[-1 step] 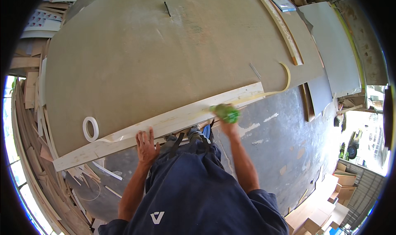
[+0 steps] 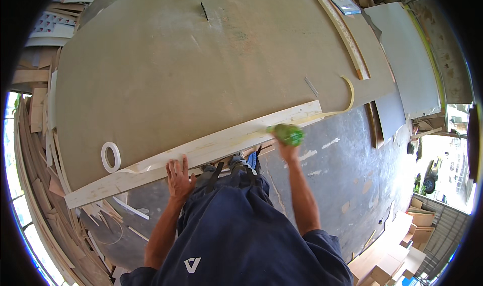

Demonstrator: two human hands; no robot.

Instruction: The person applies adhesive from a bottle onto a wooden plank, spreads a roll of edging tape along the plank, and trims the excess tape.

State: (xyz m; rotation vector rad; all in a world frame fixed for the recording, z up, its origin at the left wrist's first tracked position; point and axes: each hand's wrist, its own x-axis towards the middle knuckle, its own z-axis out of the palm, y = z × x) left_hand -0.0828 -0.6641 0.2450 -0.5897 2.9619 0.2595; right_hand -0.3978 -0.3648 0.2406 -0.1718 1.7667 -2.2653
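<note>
A long pale wooden board (image 2: 221, 137) lies along the near edge of the brown tabletop (image 2: 151, 85). My left hand (image 2: 179, 181) rests on the board's near side with its fingers spread. My right hand (image 2: 289, 152) is closed round a green bottle (image 2: 288, 134), blurred by motion, its narrow end toward the board. Whether that end touches the board I cannot tell. A thin pale yellow strip (image 2: 348, 92) runs along the board's right part and curls onto the tabletop. Near the board's left part stands a white ring-shaped roll (image 2: 116, 158), with a loose white strip beside it.
A long narrow wooden strip (image 2: 342, 32) lies on the tabletop at the right. A thin black tool (image 2: 204, 11) is far back. Wood offcuts (image 2: 103, 211) lie on the grey floor (image 2: 332, 185) at left. Stacked boards (image 2: 37, 170) line the left side.
My right hand has moved a little to the right with the green bottle. My left hand and the board have stayed in place.
</note>
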